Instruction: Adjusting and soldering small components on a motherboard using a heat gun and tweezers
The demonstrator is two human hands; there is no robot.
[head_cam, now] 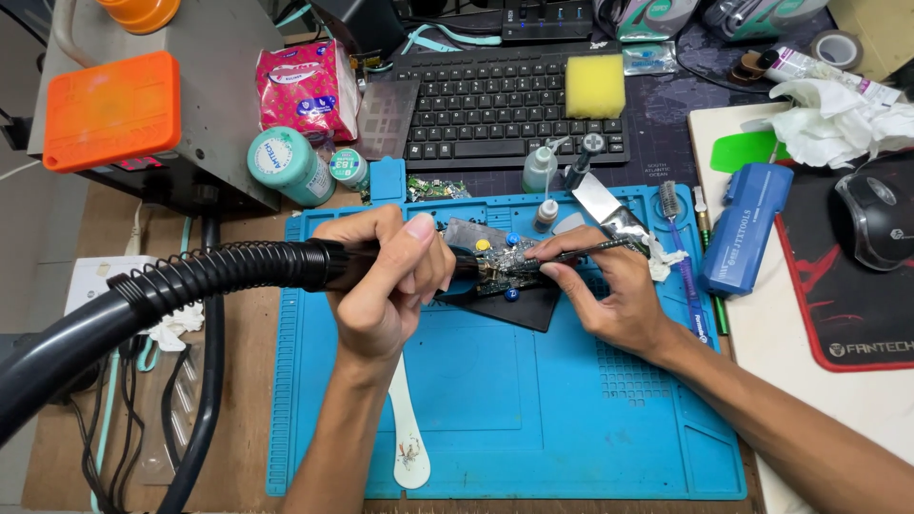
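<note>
My left hand (386, 276) is closed in a fist round the black handle of a hot-air wand (324, 265), whose ribbed black hose (124, 305) runs off toward eight o'clock. The nozzle end points toward three o'clock at a small circuit board (503, 266), which sits on a dark pad (519, 306) near the twelve o'clock edge of my blue silicone work mat (495, 400).

My right hand (609, 290) is pinched shut on a pair of slim metal tweezers (586, 251), thumb and forefinger pressing them together, with the tips down at the board's three o'clock side. Whether the tips grip any part on the board I cannot tell.

A white plastic pry tool (407, 438) lies on the mat at six o'clock from my left wrist. Beyond the mat at twelve o'clock there is a black keyboard (495, 109) with a yellow sponge (595, 86) resting on it. At three o'clock lie a blue oblong case (747, 228) and a black mouse (874, 221) on a red and black mouse pad. At ten o'clock stands a grey machine with an orange block (112, 109) on top.
</note>
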